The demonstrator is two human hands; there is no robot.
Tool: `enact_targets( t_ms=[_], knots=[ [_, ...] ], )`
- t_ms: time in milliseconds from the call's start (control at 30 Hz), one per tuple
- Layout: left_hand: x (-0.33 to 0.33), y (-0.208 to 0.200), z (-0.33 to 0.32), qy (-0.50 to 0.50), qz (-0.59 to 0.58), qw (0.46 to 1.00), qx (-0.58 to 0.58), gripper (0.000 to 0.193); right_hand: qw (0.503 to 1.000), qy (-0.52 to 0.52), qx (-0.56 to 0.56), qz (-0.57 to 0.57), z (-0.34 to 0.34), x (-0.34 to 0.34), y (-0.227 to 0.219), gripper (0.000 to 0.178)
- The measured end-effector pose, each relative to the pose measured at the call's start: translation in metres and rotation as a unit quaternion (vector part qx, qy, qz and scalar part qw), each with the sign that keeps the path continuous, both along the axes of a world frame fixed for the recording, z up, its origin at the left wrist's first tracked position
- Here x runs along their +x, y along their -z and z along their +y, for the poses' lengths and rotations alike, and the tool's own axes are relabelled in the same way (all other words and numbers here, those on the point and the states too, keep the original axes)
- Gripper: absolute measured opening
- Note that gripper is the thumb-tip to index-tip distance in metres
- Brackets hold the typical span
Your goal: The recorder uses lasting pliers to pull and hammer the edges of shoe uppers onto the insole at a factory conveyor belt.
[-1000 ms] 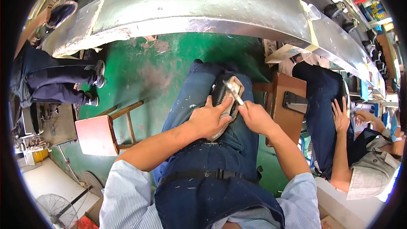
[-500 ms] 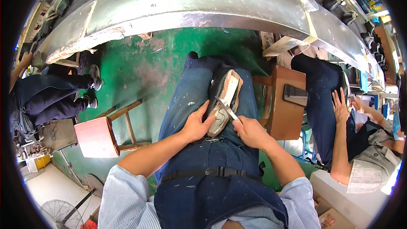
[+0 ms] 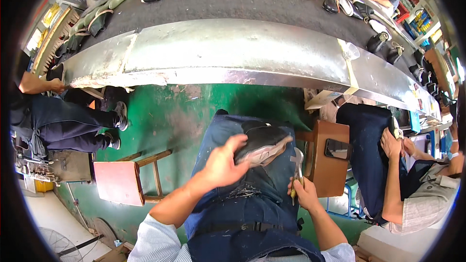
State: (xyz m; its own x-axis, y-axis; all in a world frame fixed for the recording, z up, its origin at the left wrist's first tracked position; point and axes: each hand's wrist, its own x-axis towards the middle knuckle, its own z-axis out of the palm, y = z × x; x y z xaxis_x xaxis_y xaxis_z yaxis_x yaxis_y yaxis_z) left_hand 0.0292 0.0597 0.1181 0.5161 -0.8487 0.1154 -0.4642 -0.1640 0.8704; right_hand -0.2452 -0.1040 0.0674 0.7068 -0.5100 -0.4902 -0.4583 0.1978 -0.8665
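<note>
Here's the black shoe with a pale underside [image 3: 262,144] lying on the blue cloth-covered lap [image 3: 216,133], the left hand [image 3: 222,165] at its near end, grip spread wide, contact hard to tell, while the right hand's [image 3: 306,194] grip wraps silver metal pincers [image 3: 298,159].

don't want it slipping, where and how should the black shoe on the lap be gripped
Grip the shoe probably at its left end, coming from the left: it lies slantwise across the lap, that end nearest the left hand, while the right hand holds pincers.
</note>
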Motion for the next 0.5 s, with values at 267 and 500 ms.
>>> enact_targets(
  t_ms=[267, 500],
  knots=[
    [0.039, 0.024, -0.111, -0.09, 0.26, 0.95, 0.151, 0.059, 0.998, -0.053, -0.003, 0.046, 0.007, -0.005, -0.01, 0.022],
    [-0.025, 0.16, -0.065, -0.06, 0.318, 0.938, 0.124, 0.06, 0.949, -0.236, -0.167, 0.123, -0.008, 0.024, -0.064, 0.039]
  ],
)
